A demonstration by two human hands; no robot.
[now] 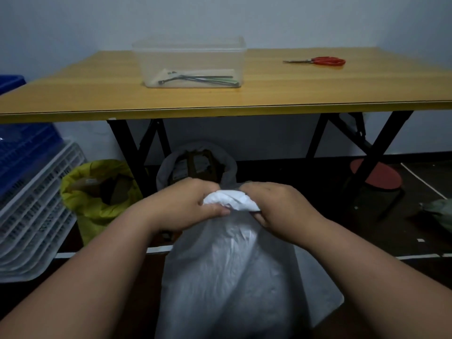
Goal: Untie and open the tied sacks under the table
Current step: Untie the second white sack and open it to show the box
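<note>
A white sack [234,277] stands on the floor in front of the table, its mouth bunched together at the top. My left hand [188,204] grips the bunched neck from the left and my right hand [276,204] grips it from the right, the gathered white fabric showing between them. Behind it, under the table, a grey sack [168,172] stands with its mouth open and dark contents showing. To the left a yellow sack [83,204] also stands open. Whether a tie is still on the white sack's neck is hidden by my fingers.
The wooden table [73,99] carries a clear plastic box [190,62] holding cable ties, and red-handled scissors [318,61]. Black folding legs [129,148] cross underneath. Stacked white and blue crates [31,204] stand at the left. A red stool [376,178] stands at the right.
</note>
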